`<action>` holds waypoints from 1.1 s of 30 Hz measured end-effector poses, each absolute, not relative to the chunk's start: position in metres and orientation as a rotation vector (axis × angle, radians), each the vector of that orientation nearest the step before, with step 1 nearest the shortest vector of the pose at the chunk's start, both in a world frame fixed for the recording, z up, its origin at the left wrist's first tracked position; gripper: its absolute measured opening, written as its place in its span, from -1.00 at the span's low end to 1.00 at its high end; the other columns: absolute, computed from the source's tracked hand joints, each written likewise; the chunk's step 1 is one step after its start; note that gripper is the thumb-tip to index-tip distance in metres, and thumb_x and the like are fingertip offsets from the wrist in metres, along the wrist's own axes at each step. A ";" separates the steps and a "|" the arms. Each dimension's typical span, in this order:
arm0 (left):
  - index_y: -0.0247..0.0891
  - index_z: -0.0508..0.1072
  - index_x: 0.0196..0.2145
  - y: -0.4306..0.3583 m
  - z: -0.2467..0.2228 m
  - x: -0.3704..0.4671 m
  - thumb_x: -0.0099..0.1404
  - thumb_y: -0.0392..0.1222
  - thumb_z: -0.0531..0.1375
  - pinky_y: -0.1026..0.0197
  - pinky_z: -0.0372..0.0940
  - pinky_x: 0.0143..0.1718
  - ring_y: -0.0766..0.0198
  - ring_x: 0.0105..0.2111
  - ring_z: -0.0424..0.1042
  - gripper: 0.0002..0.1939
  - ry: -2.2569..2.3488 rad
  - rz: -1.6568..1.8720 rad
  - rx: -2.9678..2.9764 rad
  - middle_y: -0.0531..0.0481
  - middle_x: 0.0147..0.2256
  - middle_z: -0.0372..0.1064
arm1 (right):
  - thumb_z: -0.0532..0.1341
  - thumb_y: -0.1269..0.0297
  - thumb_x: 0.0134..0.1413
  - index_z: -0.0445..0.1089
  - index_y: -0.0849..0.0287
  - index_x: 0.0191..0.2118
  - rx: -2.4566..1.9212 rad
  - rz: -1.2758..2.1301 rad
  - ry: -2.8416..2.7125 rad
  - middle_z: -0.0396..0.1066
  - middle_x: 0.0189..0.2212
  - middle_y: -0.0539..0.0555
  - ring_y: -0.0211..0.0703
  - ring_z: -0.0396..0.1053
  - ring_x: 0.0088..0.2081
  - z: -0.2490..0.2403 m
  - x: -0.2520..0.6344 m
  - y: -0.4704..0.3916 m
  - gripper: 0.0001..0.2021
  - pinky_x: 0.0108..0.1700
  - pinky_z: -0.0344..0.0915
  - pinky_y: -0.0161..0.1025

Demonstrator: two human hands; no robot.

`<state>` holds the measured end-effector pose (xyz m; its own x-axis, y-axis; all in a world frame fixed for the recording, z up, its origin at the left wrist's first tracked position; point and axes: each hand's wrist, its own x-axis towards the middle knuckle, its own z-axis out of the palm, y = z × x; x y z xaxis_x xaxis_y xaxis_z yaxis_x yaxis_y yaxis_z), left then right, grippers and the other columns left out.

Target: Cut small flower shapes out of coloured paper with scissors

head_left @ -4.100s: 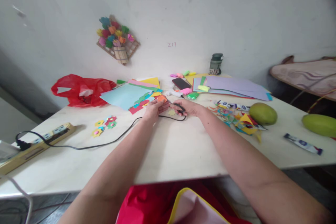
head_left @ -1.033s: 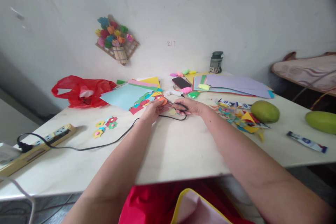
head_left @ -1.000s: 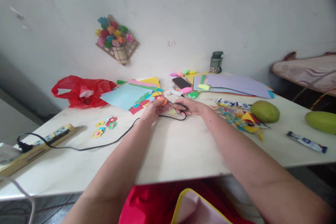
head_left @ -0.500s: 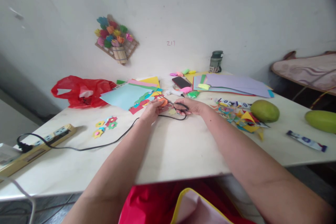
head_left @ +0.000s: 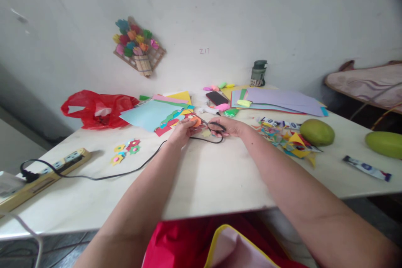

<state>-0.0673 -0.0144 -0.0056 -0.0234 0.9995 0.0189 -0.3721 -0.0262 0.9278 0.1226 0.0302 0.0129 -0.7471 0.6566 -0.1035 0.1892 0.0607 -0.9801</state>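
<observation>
Between the fingers of my left hand [head_left: 184, 130] is a small piece of orange paper [head_left: 196, 122]. My right hand [head_left: 228, 126] is closed around the black handles of a pair of scissors [head_left: 217, 127], whose blades point left toward the orange paper. Whether the blades touch the paper is too small to tell. Just below the hands lie a pale yellow paper scrap [head_left: 206, 133] and a black cord [head_left: 207, 140]. Colourful cut paper strips [head_left: 171, 120] are beyond my left hand, and a white glue gun [head_left: 210, 111] rests behind the scissors.
Paper flowers [head_left: 127, 150] and a power strip [head_left: 63, 167] are on the left, near a red plastic bag [head_left: 100, 111]. Stacked coloured sheets [head_left: 279, 98], a phone [head_left: 217, 98] and a bottle [head_left: 258, 73] stand at the back. Paper scraps [head_left: 290, 140] and green mangoes [head_left: 317, 132] lie right.
Almost nothing differs. Both hands keep their place over the table, with the orange paper and the scissors held as before.
</observation>
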 end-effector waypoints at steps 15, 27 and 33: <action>-0.35 0.43 -0.44 -0.014 -0.006 -0.070 0.04 -0.25 0.27 0.19 0.41 -0.32 0.16 -0.38 0.53 -0.88 0.920 1.391 0.953 -0.07 -0.43 0.49 | 0.09 0.30 0.00 0.27 0.23 -0.38 -0.850 1.755 -1.991 0.29 -0.65 -0.02 -0.39 0.16 -0.71 0.011 0.125 0.033 -0.89 -0.78 -0.12 -0.47; -0.34 0.40 -0.48 -0.012 -0.009 -0.074 0.01 -0.26 0.30 0.18 0.39 -0.27 0.16 -0.36 0.53 -0.85 0.895 1.383 1.006 -0.05 -0.43 0.48 | 0.18 0.19 0.04 0.29 0.27 -0.32 -0.765 1.803 -2.022 0.31 -0.62 -0.03 -0.43 0.14 -0.72 0.017 0.128 0.027 -0.79 -0.79 -0.13 -0.46; -0.35 0.39 -0.48 -0.013 -0.009 -0.073 0.00 -0.26 0.31 0.14 0.38 -0.25 0.16 -0.37 0.53 -0.83 0.896 1.386 1.016 -0.06 -0.43 0.47 | 0.22 0.08 0.01 0.29 0.28 -0.30 -0.734 1.820 -2.016 0.32 -0.58 -0.01 -0.42 0.17 -0.68 0.014 0.129 0.028 -0.69 -0.78 -0.12 -0.47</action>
